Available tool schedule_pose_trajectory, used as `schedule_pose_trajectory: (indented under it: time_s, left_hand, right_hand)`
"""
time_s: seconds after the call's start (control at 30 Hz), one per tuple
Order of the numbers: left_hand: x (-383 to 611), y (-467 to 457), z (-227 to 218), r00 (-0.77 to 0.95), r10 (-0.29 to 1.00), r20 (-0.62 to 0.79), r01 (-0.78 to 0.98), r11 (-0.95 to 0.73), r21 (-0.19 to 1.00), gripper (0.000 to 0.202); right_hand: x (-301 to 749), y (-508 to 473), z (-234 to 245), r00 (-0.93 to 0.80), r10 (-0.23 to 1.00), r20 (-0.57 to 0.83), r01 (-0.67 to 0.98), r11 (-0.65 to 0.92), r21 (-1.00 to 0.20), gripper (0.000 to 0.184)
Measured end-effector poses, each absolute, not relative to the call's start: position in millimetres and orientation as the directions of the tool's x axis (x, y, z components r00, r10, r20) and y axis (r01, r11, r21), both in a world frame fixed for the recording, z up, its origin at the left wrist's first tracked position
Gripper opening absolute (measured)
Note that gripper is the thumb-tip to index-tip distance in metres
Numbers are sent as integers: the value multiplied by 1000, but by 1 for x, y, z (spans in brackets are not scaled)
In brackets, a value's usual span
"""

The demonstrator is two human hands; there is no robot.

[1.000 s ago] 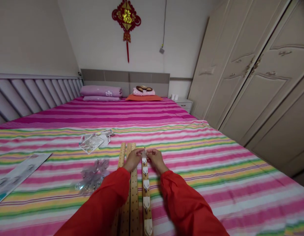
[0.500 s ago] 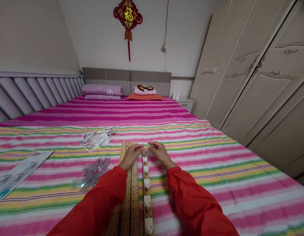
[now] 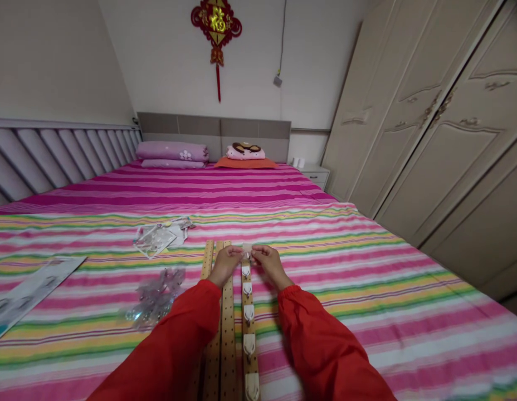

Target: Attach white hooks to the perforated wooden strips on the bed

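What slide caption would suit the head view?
Left hand and right hand hold a small pale piece at the far end of a holed strip lined with white hooks.

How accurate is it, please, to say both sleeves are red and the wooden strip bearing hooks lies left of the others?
Only the side is wrong: in the head view, the wooden strip bearing hooks lies right of the other wooden strips.

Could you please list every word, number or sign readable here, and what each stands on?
"福": gold, on the red wall hanging.
Long card package at left: any print is too small to read.
Pile of packets: any print is too blurred to read.
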State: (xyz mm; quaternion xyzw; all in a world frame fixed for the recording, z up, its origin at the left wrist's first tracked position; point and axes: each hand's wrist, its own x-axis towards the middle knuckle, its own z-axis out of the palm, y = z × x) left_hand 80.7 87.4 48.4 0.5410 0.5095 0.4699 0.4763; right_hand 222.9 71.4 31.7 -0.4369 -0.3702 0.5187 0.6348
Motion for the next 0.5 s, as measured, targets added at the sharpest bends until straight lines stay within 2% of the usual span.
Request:
schedule_pose_trajectory:
  time_s: [0.17, 0.33, 0.5]
  left_hand:
    - [84, 90, 41, -28, 995, 92, 327, -78, 942, 16]
    - [86, 91, 35, -14, 990, 140, 552, -109, 827, 19]
    - [89, 91, 33, 31, 987, 155, 687, -133, 714, 23]
  right_hand:
    - [215, 79, 13, 219, 976, 4, -376, 88, -922, 19]
    - [212, 86, -1, 263, 965, -13, -354, 84, -931, 18]
    - [210, 90, -11, 271, 962, -16, -336, 79, -939, 18]
